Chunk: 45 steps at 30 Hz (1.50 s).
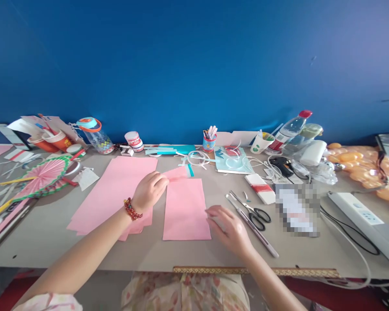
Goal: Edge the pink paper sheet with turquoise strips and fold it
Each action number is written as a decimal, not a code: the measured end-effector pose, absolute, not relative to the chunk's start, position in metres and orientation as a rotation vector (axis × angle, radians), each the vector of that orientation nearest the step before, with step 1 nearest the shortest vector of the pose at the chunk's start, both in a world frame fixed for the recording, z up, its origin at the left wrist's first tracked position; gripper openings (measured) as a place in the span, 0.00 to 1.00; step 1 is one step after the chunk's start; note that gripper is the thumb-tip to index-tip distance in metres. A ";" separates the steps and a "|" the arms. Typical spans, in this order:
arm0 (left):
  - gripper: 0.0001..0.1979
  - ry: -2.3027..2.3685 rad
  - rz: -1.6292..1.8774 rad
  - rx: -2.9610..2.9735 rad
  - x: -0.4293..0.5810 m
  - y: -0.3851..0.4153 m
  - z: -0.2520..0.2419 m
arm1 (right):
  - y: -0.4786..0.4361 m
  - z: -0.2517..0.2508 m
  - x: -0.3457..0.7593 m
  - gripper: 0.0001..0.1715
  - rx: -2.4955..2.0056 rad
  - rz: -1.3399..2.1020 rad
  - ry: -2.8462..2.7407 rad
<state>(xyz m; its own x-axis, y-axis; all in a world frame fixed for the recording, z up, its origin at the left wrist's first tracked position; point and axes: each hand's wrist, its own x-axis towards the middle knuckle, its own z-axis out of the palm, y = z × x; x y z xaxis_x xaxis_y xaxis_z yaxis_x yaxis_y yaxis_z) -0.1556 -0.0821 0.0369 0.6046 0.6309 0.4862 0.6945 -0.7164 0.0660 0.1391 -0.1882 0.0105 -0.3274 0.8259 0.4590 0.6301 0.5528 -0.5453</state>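
Observation:
My left hand (pixel 151 192), a red bead bracelet at its wrist, pinches a small pink paper piece (pixel 176 173) with a teal and clear end. This piece is just above the top edge of a pink paper sheet (pixel 185 211) lying flat. My right hand (pixel 229 228) is at the sheet's right edge, thumb and fingers slightly apart; whether the fingertips touch the paper is unclear. Under and beyond my left forearm lies a stack of larger pink sheets (pixel 112 194). To the right of my right hand are black-handled scissors (pixel 257 216) and a slim pen-like cutter (pixel 257 233).
At the back stand a clear bottle (pixel 290 129), a blue tin of sticks (pixel 209 142) and a lidded jar (pixel 95 136). A pink paper fan (pixel 48 175) lies left. A white power strip (pixel 359 209) with cables lies right. A wooden ruler (pixel 256 271) runs along the front edge.

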 end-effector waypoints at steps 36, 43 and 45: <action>0.10 -0.914 -0.446 -3.018 -0.126 -0.124 -0.004 | -0.174 -0.002 0.114 0.08 -1.245 0.178 -2.335; 0.25 -0.872 -0.495 -3.022 -0.127 -0.099 -0.004 | -0.157 -0.006 0.117 0.08 -1.322 0.334 -2.315; 0.28 -0.877 -0.465 -3.050 -0.127 -0.092 -0.002 | -0.153 -0.006 0.118 0.09 -1.328 0.384 -2.307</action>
